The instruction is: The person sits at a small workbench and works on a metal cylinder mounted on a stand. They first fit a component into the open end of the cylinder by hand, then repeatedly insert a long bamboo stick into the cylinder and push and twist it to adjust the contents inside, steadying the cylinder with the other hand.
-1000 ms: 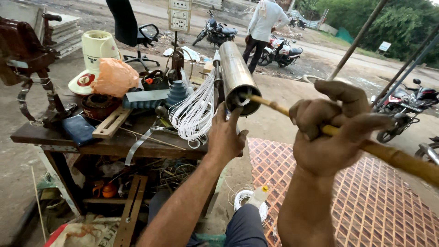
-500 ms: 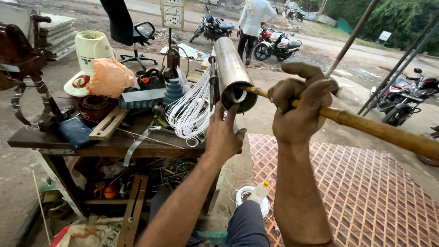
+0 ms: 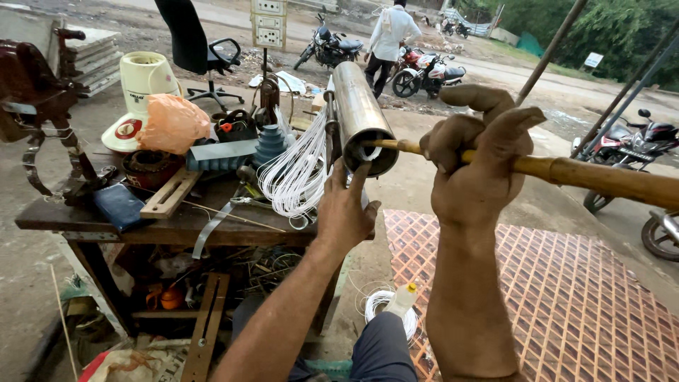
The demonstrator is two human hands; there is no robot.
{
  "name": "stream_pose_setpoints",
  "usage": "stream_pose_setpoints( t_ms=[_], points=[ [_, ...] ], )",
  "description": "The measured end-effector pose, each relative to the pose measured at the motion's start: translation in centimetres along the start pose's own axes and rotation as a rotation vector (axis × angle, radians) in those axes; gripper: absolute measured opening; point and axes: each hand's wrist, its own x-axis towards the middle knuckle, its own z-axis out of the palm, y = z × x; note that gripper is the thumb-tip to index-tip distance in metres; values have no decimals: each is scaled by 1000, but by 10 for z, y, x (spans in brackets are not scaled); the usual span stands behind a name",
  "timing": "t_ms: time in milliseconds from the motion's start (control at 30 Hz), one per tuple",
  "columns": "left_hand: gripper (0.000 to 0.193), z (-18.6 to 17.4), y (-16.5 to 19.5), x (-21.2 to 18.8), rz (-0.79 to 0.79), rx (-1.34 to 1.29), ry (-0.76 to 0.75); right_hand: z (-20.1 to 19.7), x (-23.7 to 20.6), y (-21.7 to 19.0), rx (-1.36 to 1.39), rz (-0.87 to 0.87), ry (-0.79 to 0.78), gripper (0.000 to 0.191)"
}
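Observation:
A shiny metal cylinder point(image 3: 357, 113) sticks out over the edge of a cluttered wooden workbench point(image 3: 177, 226), its open end facing me. My right hand point(image 3: 481, 159) grips a long bamboo stick point(image 3: 594, 177) whose tip enters the cylinder's mouth. My left hand point(image 3: 345, 212) rests just under the open end, fingers up against the rim. A bundle of white wire loops point(image 3: 293, 173) hangs beside the cylinder, to the left of my left hand.
The bench holds a cream mixer base point(image 3: 141, 85), an orange plastic bag point(image 3: 173, 124) and assorted tools. A white wire coil and small bottle point(image 3: 399, 301) lie on the ground. A person point(image 3: 392, 35) stands by parked motorcycles point(image 3: 424, 71). A patterned mat point(image 3: 566, 297) lies at right.
My right hand has slid the stick toward the cylinder, bringing its tip further into the mouth. My left hand has stayed under the open end.

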Motion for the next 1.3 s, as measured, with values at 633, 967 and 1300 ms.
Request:
stream_pose_setpoints(
  t_ms=[633, 967, 1300],
  points=[
    [72, -6, -5, 8, -34, -12, 57, -14, -1, 14, 45, -78, -59, 75],
    [74, -12, -4, 8, -33, -109, 27, -14, 3, 15, 57, -46, -109, 74],
    [84, -7, 2, 4, -58, -118, -6, -19, 7, 11, 109, -1, -102, 77]
  ],
)
